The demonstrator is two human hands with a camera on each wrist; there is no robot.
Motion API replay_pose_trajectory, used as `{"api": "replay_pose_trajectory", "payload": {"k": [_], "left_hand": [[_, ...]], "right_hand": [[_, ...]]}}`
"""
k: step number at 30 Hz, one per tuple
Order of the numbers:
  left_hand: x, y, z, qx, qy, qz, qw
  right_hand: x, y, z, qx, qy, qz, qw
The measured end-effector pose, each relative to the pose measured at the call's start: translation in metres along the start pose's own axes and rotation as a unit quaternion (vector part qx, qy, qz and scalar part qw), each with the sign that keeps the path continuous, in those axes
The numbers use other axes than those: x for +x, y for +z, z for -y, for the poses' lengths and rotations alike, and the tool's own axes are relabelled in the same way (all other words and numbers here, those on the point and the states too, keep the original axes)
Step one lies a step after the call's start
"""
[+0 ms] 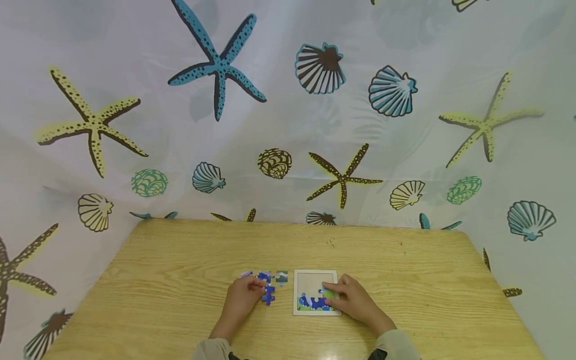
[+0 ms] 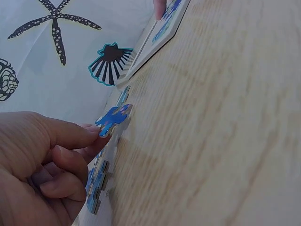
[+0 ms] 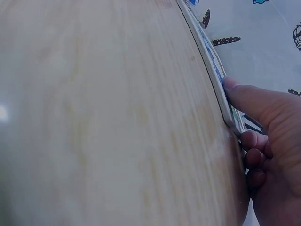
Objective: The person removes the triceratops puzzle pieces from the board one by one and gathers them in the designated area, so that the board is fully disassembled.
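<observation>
Between thumb and fingertips, my left hand (image 1: 243, 296) pinches a blue jigsaw piece (image 2: 113, 117). Several loose jigsaw pieces lie beside and past that hand, among them a blue one (image 1: 268, 296) and a greenish one (image 1: 282, 277). To their right is a square puzzle tray (image 1: 295, 295) with a pale rim. Blue and green pieces (image 1: 317, 303) fill its lower part and right side; bare backing shows at upper left. My right hand (image 1: 355, 300) rests over the tray's right edge, index finger and thumb (image 3: 242, 96) extended onto the pieces, other fingers curled beside the rim.
The wooden table (image 1: 180, 260) has a light grain and reaches back to a hanging white cloth (image 1: 279, 125) printed with starfish and shells. This cloth also runs along both sides of the table.
</observation>
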State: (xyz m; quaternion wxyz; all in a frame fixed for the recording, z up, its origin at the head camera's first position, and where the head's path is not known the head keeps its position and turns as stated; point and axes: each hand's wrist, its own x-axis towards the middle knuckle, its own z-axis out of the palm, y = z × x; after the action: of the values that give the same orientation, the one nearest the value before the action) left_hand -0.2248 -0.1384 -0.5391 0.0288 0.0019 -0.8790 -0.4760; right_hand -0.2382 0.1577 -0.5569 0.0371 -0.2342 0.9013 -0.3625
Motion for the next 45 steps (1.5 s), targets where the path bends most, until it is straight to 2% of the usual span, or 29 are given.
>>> {"api": "replay_pose_trajectory", "payload": {"k": [9, 16, 22, 29, 37, 45], "left_hand": [[0.002, -0.002, 0.003, 0.014, -0.014, -0.019, 0.9996], [0.000, -0.002, -0.001, -0.011, -0.013, -0.016, 0.9997], [-0.002, 0.015, -0.010, -0.049, -0.001, 0.028, 0.9984], [0.001, 0.038, -0.025, -0.075, 0.038, 0.093, 0.9921], [0.006, 0.062, -0.040, -0.111, 0.010, 0.147, 0.9828], [0.008, 0.086, -0.045, -0.132, 0.017, 0.165, 0.9772]], "right_hand": [[0.000, 0.000, 0.000, -0.005, -0.003, 0.001, 1.0000], [0.000, 0.000, 0.000, -0.006, -0.004, -0.001, 1.0000], [-0.001, -0.001, 0.000, -0.005, -0.008, 0.003, 1.0000], [0.000, 0.000, -0.001, 0.003, -0.006, 0.000, 1.0000], [0.000, 0.001, -0.002, -0.003, -0.002, -0.006, 1.0000], [-0.001, -0.001, -0.002, 0.001, -0.015, -0.010, 0.9998]]}}
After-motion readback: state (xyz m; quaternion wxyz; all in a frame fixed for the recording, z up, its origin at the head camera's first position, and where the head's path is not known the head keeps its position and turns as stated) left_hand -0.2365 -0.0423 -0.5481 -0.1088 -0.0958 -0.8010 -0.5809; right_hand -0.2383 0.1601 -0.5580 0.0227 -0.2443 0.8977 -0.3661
